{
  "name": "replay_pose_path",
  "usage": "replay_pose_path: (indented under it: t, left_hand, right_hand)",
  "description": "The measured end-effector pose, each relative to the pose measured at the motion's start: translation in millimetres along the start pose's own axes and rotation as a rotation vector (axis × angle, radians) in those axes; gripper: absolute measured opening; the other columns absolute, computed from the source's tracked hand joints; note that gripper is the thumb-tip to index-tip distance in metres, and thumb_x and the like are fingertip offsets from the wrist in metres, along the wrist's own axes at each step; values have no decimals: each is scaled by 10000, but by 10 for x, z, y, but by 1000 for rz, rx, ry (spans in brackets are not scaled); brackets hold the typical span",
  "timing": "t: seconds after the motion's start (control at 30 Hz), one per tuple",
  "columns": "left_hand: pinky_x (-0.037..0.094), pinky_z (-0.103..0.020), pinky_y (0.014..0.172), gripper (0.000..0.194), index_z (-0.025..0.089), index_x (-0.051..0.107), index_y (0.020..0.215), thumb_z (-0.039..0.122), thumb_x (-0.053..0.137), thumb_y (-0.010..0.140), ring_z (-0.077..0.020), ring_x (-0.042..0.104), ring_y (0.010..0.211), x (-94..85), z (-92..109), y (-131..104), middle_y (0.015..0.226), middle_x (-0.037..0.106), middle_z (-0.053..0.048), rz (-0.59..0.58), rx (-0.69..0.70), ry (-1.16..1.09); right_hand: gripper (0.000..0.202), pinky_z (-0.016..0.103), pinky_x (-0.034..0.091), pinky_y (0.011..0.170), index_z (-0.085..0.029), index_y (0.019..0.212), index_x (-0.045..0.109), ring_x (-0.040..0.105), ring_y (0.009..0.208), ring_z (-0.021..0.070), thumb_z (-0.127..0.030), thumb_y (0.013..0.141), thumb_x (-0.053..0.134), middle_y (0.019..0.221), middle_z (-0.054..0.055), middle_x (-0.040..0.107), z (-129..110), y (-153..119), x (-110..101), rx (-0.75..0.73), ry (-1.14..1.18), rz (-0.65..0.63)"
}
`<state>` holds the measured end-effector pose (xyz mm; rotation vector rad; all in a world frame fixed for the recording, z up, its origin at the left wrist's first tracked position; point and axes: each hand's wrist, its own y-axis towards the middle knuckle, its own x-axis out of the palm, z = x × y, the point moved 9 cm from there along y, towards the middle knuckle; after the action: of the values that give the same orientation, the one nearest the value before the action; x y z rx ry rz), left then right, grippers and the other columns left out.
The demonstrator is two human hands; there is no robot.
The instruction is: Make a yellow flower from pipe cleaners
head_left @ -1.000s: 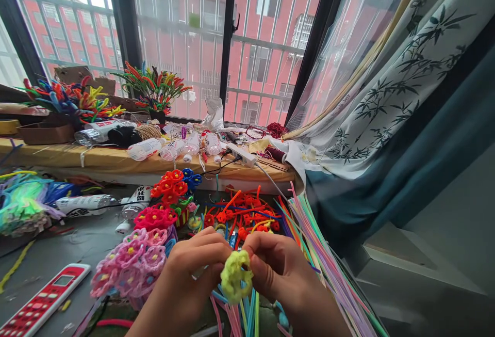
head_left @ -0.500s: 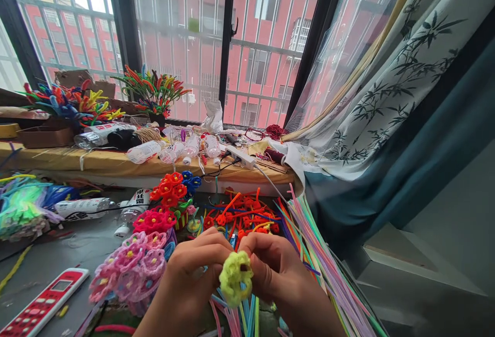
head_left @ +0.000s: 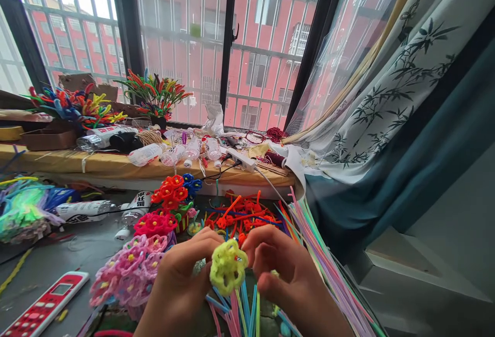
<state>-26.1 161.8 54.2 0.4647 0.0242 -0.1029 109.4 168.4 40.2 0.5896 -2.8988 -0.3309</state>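
Observation:
A yellow pipe-cleaner flower with looped petals is pinched in my left hand, its face toward me. My right hand is just to the right of the flower, thumb and fingers apart, with nothing seen between them. Whether a fingertip still brushes the petals is hard to make out. Below the flower lie loose blue, pink and yellow-green pipe cleaners. Pink pipe-cleaner flowers stand left of my left hand, with red flowers behind them.
A red and white remote-like device lies at the lower left. Orange-red pipe-cleaner pieces are heaped beyond my hands. Long pastel pipe cleaners lie to the right. Several plastic bottles and a power strip rest on the windowsill.
My right thumb and fingers have come off the yellow flower and spread apart. The flower has shifted slightly left and up, turning its open face more toward me, in my left hand.

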Motion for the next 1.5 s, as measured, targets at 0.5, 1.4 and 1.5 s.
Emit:
replay_pose_path:
  t: [0.5,1.4,1.5]
  left_hand:
    - [393,-238,621,312,179,611,549,293,714,820,-135,443,625,39,2,8,611,514,12,-48,53,-31]
    - [444,-258,693,323,194,679,665,480,715,809,-171,517,694,6,-24,-34,678,590,-3,-19,-148,7]
    - [457,-264,681,320,205,685,677,482,679,838,-176,537,683,43,-32,-32,670,599,-2,-56,-145,45]
  right_hand:
    - [294,244,423,514,-281,904,778,528,593,137,-365,653,906,776,-2,664,-334,-57,149,-534,-375,266]
    - [101,284,438,574,-269,925,741,569,646,148,-254,831,776,909,32,610,-618,-295,79,-687,-661,355]
    - [85,273,442,567,-251,909,723,579,648,133,-177,869,713,923,26,580,-617,-302,116,-726,-714,358]
